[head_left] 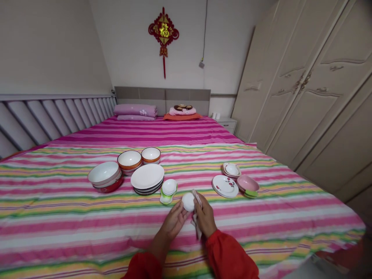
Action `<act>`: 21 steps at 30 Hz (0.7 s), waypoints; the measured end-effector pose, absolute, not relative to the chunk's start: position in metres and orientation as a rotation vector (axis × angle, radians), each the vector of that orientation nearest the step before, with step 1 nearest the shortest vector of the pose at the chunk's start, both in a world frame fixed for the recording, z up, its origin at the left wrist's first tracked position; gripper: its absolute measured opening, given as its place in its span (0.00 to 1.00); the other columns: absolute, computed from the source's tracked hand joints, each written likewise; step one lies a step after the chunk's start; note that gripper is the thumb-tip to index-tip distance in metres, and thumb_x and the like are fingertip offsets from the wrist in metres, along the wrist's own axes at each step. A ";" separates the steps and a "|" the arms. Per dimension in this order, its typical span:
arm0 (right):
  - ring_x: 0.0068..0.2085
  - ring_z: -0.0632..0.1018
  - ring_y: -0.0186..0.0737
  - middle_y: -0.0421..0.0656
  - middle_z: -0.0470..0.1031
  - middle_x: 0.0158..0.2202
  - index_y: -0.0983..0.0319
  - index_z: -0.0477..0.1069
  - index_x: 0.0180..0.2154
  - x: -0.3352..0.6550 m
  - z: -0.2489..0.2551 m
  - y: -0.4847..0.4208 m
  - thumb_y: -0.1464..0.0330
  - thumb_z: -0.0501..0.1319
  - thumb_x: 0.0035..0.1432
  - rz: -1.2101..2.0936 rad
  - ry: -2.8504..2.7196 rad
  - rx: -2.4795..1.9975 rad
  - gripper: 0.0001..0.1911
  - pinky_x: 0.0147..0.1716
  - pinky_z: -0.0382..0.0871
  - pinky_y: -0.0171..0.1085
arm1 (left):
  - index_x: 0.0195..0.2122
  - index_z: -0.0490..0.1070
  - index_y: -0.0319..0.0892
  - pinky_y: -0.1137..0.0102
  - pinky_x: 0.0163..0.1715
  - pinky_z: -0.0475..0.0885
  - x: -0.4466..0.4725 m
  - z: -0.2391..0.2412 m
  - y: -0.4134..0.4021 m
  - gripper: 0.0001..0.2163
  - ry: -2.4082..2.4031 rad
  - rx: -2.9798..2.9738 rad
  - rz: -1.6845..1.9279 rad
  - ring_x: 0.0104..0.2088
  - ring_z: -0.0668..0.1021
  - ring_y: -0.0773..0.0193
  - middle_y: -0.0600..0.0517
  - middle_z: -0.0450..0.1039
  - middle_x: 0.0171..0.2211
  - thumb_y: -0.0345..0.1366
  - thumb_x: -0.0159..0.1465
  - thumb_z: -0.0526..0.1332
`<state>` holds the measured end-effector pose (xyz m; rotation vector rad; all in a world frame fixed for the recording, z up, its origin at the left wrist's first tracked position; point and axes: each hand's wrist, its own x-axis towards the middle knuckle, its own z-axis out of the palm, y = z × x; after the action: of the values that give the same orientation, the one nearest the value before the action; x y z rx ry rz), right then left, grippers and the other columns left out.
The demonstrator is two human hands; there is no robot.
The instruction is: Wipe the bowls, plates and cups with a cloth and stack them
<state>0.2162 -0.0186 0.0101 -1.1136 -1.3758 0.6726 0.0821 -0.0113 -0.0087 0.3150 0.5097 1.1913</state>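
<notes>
Between my two hands is a small white bowl (pixel 188 202), held above the striped sheet. My left hand (pixel 176 219) is closed on the bowl's left edge. In my right hand (pixel 205 215) a pale cloth (pixel 198 228) is gripped against the bowl's right rim, its end hanging down. Just left of my hands, a small white bowl (pixel 169 186) sits on a green-and-white dish (pixel 166 198). Beyond it lies a stack of white oval plates (pixel 147 176) with dark edges.
Stacked large bowls (pixel 104 173) and two orange-sided bowl stacks (pixel 129 159) stand at the left. To the right are flower-patterned plates (pixel 225 186), small nested bowls (pixel 231 169) and a pink bowl (pixel 248 183) with a green piece (pixel 251 193). Folded bedding (pixel 135 110) lies near the headboard (pixel 186 96).
</notes>
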 end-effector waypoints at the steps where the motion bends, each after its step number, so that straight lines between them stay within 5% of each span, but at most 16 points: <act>1: 0.57 0.70 0.46 0.50 0.70 0.56 0.62 0.67 0.57 0.215 0.004 -0.025 0.62 0.52 0.64 0.606 -1.407 -1.137 0.22 0.57 0.63 0.49 | 0.53 0.67 0.43 0.63 0.57 0.64 0.082 -0.009 -0.010 0.17 0.524 0.292 1.202 0.46 0.78 0.63 0.47 0.77 0.47 0.26 0.62 0.59; 7: 0.65 0.58 0.48 0.49 0.57 0.64 0.57 0.50 0.65 0.203 -0.026 -0.057 0.74 0.47 0.64 0.151 -1.801 -1.084 0.29 0.60 0.59 0.55 | 0.48 0.70 0.41 0.69 0.54 0.68 0.083 -0.013 -0.008 0.13 0.553 0.266 1.250 0.44 0.79 0.65 0.48 0.78 0.42 0.28 0.62 0.60; 12: 0.65 0.58 0.48 0.50 0.62 0.61 0.60 0.52 0.65 0.194 -0.017 -0.045 0.80 0.47 0.59 -0.011 -2.027 -0.992 0.32 0.57 0.64 0.55 | 0.40 0.75 0.38 0.71 0.54 0.66 0.083 -0.013 -0.008 0.08 0.551 0.350 1.225 0.44 0.78 0.64 0.48 0.79 0.39 0.27 0.59 0.61; 17: 0.51 0.69 0.48 0.51 0.72 0.46 0.65 0.71 0.45 0.186 0.028 -0.016 0.78 0.53 0.55 0.044 -2.037 -1.131 0.17 0.54 0.63 0.51 | 0.37 0.75 0.40 0.66 0.56 0.64 0.086 -0.010 -0.011 0.07 0.509 0.413 1.209 0.48 0.76 0.61 0.49 0.78 0.40 0.27 0.56 0.64; 21: 0.38 0.70 0.43 0.46 0.72 0.32 0.62 0.70 0.31 0.193 0.048 0.004 0.76 0.52 0.56 0.208 -1.933 -1.318 0.09 0.42 0.66 0.42 | 0.40 0.74 0.39 0.69 0.47 0.70 0.086 -0.009 -0.014 0.08 0.518 0.446 1.159 0.41 0.79 0.63 0.48 0.78 0.38 0.31 0.58 0.65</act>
<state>0.1925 0.0044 0.0484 -1.3181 -1.9333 0.2079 0.0862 -0.0144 -0.0086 0.4458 0.5184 1.1591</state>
